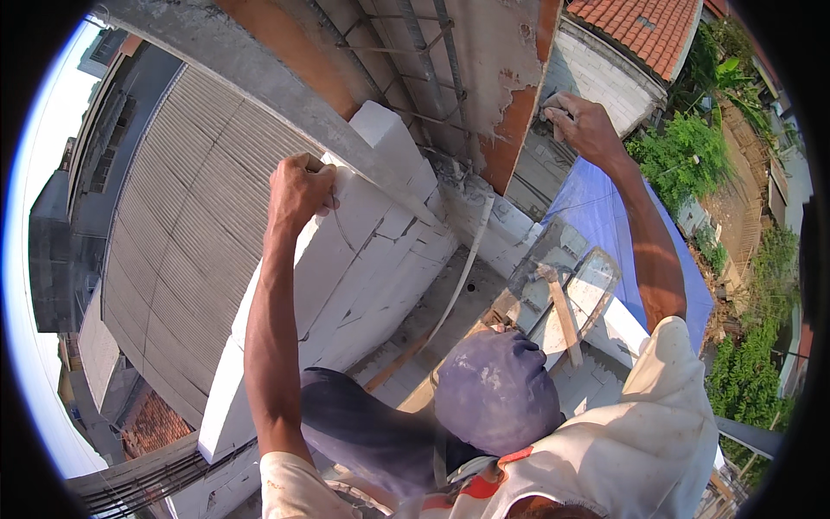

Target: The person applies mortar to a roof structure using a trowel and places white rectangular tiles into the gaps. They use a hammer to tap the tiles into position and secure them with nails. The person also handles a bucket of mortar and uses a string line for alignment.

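My left hand (301,189) has its fingers curled over the top edge of a white block wall (333,285), just below a long grey beam (246,86). Over at the upper right, my right hand (577,125) is closed at the edge of a tall, partly plastered column (506,104); whatever is between its fingertips is too small to make out. Steel bars tied with crossbars (424,52) stand beside the column. A pale strip (462,277) hangs down between the white wall and a lower block ledge (497,229).
My bent knee (497,389) is below. A dusty trough (596,285) with a wooden-handled tool (562,307) lies right of centre, beside a blue tarp (605,199). A corrugated roof (181,225) drops away at left; trees (679,160) and a tiled roof (631,30) lie beyond at right.
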`<state>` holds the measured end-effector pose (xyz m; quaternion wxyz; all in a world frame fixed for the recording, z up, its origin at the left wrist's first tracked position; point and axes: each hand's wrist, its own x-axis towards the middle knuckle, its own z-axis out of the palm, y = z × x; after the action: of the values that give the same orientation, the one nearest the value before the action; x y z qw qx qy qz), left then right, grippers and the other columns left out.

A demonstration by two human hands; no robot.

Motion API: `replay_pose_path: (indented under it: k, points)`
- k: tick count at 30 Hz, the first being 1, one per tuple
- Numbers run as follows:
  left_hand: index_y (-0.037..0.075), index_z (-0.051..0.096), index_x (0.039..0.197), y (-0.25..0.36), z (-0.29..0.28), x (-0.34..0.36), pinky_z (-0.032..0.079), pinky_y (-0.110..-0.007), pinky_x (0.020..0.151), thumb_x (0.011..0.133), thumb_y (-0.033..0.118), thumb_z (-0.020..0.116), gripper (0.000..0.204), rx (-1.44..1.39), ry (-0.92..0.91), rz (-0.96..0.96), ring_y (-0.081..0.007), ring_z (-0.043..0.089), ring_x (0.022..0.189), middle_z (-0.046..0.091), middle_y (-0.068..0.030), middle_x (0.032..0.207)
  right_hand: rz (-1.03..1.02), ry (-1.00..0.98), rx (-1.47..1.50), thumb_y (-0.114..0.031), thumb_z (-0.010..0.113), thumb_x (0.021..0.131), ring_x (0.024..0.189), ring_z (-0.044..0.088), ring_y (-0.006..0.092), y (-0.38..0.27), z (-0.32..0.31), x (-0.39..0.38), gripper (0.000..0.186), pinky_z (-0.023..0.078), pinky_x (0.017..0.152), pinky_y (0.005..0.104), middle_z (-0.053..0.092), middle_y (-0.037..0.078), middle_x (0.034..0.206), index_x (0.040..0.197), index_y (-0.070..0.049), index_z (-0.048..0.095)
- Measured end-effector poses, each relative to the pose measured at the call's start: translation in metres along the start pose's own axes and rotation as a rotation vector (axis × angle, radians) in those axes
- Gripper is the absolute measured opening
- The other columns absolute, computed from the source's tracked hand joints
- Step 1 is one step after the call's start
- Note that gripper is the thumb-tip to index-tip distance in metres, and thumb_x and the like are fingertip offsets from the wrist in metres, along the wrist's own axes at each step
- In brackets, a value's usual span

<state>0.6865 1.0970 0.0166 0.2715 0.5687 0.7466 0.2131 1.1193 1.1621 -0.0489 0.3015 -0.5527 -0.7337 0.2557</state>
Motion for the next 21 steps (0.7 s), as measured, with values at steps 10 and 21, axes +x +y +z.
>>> replay_pose_path:
  k: [10, 21]
  points:
    - [-0.006, 0.072, 0.087, 0.0, 0.0, 0.003, 0.061, -0.029, 0.056, 0.094, 0.01, 0.063, 0.02, 0.013, -0.022, 0.027, -0.0173, 0.073, 0.058, 0.072, -0.0134, 0.067, 0.141, -0.077, 0.119, -0.02, 0.061, 0.104, 0.068, 0.055, 0.0092, -0.05, -0.011, -0.035, 0.019, 0.044, 0.064, 0.0274, 0.068, 0.003, 0.074, 0.106, -0.003, 0.069]
    - [-0.005, 0.07, 0.083, -0.01, 0.001, 0.007, 0.061, -0.03, 0.054, 0.093, 0.011, 0.065, 0.02, -0.015, -0.009, 0.055, -0.0187, 0.074, 0.06, 0.071, -0.0135, 0.07, 0.185, -0.038, 0.402, -0.01, 0.067, 0.098, 0.065, 0.058, 0.0094, -0.08, 0.016, -0.032, 0.017, 0.048, 0.061, 0.0273, 0.074, 0.009, 0.084, 0.103, 0.005, 0.071]
